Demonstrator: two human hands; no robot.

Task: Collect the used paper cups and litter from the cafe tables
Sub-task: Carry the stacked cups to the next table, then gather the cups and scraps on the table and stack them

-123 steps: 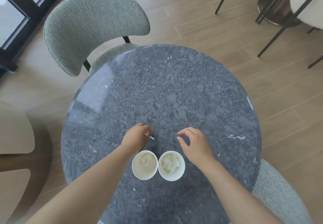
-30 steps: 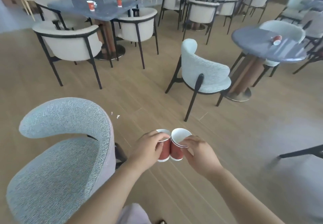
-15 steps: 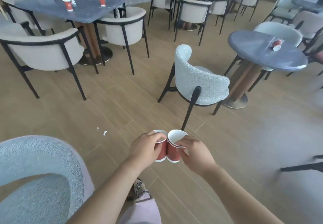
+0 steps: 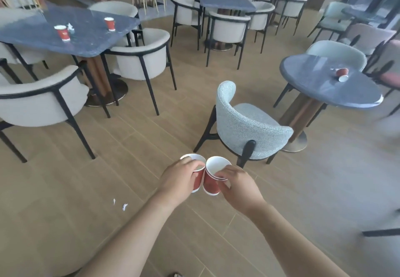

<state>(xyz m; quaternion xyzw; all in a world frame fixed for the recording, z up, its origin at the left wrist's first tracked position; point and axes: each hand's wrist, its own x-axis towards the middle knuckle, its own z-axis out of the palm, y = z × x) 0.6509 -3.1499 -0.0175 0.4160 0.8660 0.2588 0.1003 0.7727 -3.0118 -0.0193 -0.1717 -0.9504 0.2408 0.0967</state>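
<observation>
Walking onward; left hand (image 4: 179,177) clamping red cup (image 4: 199,179), right hand (image 4: 238,187) clamping second cup (image 4: 211,182), cups touching. Tipped cup (image 4: 342,73) on round worktop (image 4: 320,91) drawing closer: likely next pickup.

- No text, brand, number or sign is legible.
- Left cup (image 4: 199,179), gripped by the left hand (image 4: 179,178), and right cup (image 4: 211,183), gripped by the right hand (image 4: 239,184): red sides, white bands, any print too blurred to tell.
- Tipped cup (image 4: 342,72) on the round table (image 4: 313,86): too small to read.
</observation>
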